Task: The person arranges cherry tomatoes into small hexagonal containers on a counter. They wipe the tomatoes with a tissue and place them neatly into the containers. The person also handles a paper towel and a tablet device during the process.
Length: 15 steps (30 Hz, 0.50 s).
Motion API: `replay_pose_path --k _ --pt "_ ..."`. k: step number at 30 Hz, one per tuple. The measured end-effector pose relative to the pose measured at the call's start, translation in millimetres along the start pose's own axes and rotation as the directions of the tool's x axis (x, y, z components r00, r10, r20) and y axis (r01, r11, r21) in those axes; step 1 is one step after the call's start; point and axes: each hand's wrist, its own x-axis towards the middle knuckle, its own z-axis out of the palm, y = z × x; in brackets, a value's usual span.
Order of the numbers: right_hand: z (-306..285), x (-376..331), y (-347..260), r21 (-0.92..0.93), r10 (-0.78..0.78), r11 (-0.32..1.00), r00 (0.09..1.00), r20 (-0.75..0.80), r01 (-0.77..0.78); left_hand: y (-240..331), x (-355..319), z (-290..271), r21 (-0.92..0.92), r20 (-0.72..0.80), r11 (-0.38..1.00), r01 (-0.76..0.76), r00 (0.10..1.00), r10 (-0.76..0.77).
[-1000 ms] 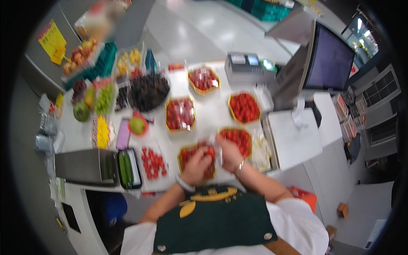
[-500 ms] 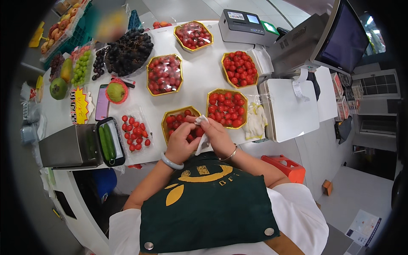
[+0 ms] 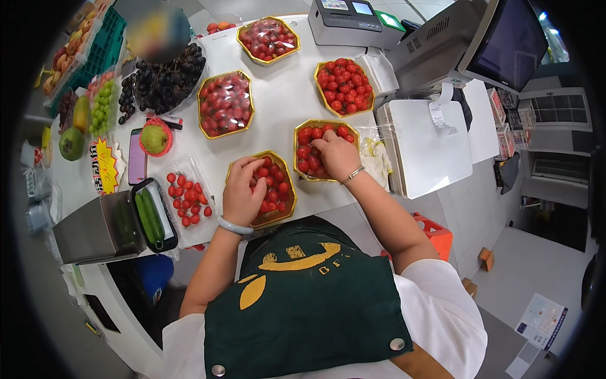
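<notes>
My left hand (image 3: 243,194) rests over the left part of a gold-rimmed box (image 3: 289,211) of cherry tomatoes (image 3: 278,184). Its fingers curl inward; what lies under them, if anything, is hidden. Farther right, my right hand (image 3: 339,155) reaches into a second, fuller gold-rimmed box (image 3: 295,146). There its thumb and fingertips close together at a red cherry tomato (image 3: 328,128) among the others. No white tissue shows in either hand.
Behind stand two film-covered tomato boxes (image 3: 225,105) and an open one (image 3: 344,87). A clear tray of tomatoes (image 3: 188,199), cucumbers (image 3: 149,215) and a phone (image 3: 137,156) lie left. White gloves (image 3: 375,161), a white-topped scale (image 3: 426,148) and a printer (image 3: 346,24) stand right.
My hands have parted: the right moved right into the fuller box, the left moved slightly left over the nearer box. The white tissue between them has gone from sight. The view has shifted slightly.
</notes>
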Motion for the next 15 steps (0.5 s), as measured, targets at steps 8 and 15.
replay_pose_path --k 8,15 --pt "-65 -36 -49 0.358 -0.168 0.91 0.975 -0.143 0.209 29 8 34 -0.634 0.424 0.608 0.479 0.872 -0.245" --pt "-73 -42 -43 0.904 0.225 0.427 0.967 -0.119 0.012 27 6 25 -0.755 0.606 0.166 0.635 0.771 -0.194"
